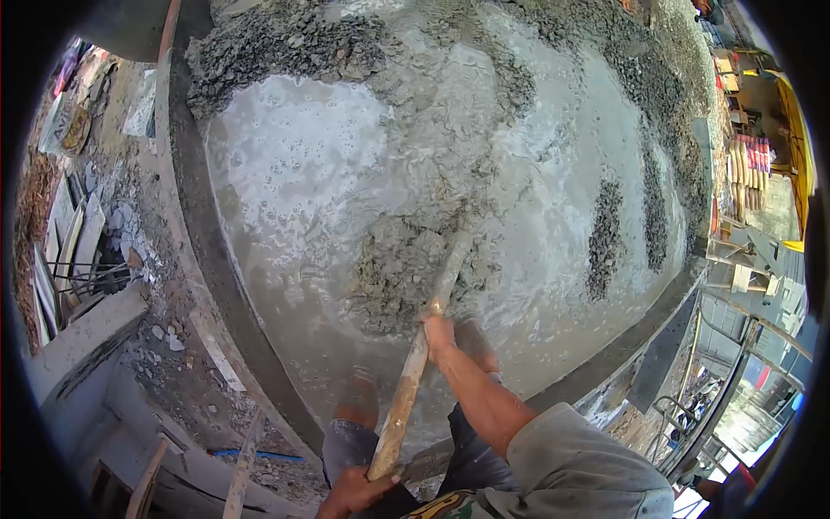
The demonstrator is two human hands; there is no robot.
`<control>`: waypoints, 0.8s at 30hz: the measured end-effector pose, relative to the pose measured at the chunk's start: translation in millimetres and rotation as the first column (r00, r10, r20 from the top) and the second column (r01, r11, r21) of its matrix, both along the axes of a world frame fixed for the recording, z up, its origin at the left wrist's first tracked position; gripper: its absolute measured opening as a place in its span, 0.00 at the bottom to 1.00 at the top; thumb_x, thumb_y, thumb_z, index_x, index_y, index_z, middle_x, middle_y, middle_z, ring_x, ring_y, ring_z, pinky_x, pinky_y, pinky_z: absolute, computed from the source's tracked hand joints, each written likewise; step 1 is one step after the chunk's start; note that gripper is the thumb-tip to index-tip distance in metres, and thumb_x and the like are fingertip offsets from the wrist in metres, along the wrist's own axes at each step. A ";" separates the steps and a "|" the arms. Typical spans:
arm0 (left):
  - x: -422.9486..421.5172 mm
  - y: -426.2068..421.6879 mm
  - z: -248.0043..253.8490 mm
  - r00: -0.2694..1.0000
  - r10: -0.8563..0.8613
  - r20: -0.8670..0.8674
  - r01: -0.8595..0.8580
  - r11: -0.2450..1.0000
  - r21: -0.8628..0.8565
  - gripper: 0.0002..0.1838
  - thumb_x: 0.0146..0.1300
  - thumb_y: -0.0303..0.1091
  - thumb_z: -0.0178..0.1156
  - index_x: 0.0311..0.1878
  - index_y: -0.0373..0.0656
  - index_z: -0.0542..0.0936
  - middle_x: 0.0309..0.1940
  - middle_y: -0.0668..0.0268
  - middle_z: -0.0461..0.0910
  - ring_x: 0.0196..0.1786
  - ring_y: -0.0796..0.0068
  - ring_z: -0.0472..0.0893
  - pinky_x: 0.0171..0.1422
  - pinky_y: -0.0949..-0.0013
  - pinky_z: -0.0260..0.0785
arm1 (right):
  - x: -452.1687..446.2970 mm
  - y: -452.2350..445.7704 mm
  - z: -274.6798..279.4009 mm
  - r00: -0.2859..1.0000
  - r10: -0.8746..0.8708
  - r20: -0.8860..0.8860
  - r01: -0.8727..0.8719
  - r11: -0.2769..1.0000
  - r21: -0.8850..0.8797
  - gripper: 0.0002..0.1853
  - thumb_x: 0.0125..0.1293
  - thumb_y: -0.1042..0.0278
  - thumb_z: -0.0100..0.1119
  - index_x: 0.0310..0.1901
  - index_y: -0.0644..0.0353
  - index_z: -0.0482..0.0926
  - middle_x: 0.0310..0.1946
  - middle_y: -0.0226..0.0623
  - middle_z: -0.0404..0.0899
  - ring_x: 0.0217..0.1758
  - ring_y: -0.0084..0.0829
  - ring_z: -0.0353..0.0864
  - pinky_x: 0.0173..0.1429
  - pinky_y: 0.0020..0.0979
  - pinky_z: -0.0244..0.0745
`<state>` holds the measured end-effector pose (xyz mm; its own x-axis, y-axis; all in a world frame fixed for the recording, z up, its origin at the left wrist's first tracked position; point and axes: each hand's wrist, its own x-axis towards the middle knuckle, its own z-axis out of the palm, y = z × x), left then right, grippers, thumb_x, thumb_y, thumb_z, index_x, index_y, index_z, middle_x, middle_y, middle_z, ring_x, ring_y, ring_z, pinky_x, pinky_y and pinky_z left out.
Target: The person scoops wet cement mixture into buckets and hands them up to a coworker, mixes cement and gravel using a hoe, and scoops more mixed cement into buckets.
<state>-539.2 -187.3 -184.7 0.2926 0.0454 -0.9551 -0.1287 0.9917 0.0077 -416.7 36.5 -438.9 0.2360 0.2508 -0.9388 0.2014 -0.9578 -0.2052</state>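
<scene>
A long wooden handle point(406, 394) slants from near my waist down into wet concrete mix point(553, 242). Whatever head it carries is hidden in a lumpy mound of mix point(398, 268). My right hand point(438, 333) is wrapped round the handle about midway along. Lower in view, my left hand point(356, 490) grips its near end. My bare legs point(357, 398) stand in the watery mix, with the feet hidden. Foamy grey water point(303, 147) lies left of the mound.
A raised trough rim point(207, 199) curves along the left, and another edge point(627, 337) runs at the right. Gravel point(285, 48) heaps at the far side. Broken boards point(73, 246) lie outside on the left; metal frames point(735, 381) stand at the right.
</scene>
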 end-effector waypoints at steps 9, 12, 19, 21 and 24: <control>48.7 178.4 -134.7 0.973 0.003 -0.231 0.152 0.746 0.648 0.29 0.48 0.60 0.65 0.38 0.40 0.82 0.26 0.53 0.81 0.33 0.54 0.82 0.40 0.61 0.72 | -52.0 283.4 100.1 0.945 0.218 -0.244 -0.053 0.837 0.545 0.06 0.52 0.73 0.57 0.30 0.66 0.73 0.19 0.37 0.71 0.14 0.32 0.72 0.17 0.31 0.68; 23.5 323.6 -191.4 0.946 0.252 -0.205 0.006 0.617 0.787 0.29 0.47 0.58 0.66 0.35 0.35 0.81 0.22 0.51 0.79 0.28 0.56 0.81 0.36 0.60 0.71 | -111.9 427.1 109.9 0.870 0.416 -0.265 -0.102 0.678 0.728 0.09 0.52 0.72 0.58 0.31 0.69 0.74 0.18 0.39 0.72 0.14 0.31 0.72 0.18 0.31 0.69; -45.1 399.4 -245.7 0.789 0.601 -0.131 -0.411 0.673 0.615 0.27 0.55 0.57 0.63 0.32 0.35 0.79 0.18 0.72 0.72 0.22 0.80 0.70 0.27 0.71 0.62 | -241.4 514.3 -111.5 0.822 0.552 -0.138 -0.339 0.671 0.660 0.13 0.51 0.71 0.59 0.37 0.70 0.74 0.25 0.42 0.74 0.20 0.34 0.75 0.24 0.35 0.76; -40.3 369.8 -254.2 0.758 0.637 -0.140 -0.495 0.702 0.513 0.28 0.55 0.58 0.62 0.30 0.36 0.78 0.18 0.70 0.72 0.23 0.80 0.70 0.27 0.71 0.63 | -266.5 489.2 -178.7 0.796 0.605 0.002 -0.492 0.645 0.585 0.12 0.52 0.70 0.59 0.36 0.67 0.73 0.25 0.39 0.73 0.21 0.32 0.74 0.25 0.34 0.75; -39.2 402.0 -227.1 0.789 0.611 -0.058 -0.530 0.726 0.438 0.27 0.56 0.58 0.62 0.31 0.37 0.77 0.19 0.70 0.72 0.22 0.81 0.70 0.26 0.73 0.62 | -256.2 488.6 -134.2 0.783 0.622 0.000 -0.546 0.687 0.479 0.14 0.50 0.71 0.59 0.38 0.68 0.73 0.27 0.41 0.73 0.22 0.33 0.74 0.26 0.36 0.76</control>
<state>-578.5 214.7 -411.8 -0.0891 0.5123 -0.8542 -0.6250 0.6390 0.4485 -672.9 525.1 -573.1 -0.2313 0.6715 -0.7040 0.6197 -0.4561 -0.6386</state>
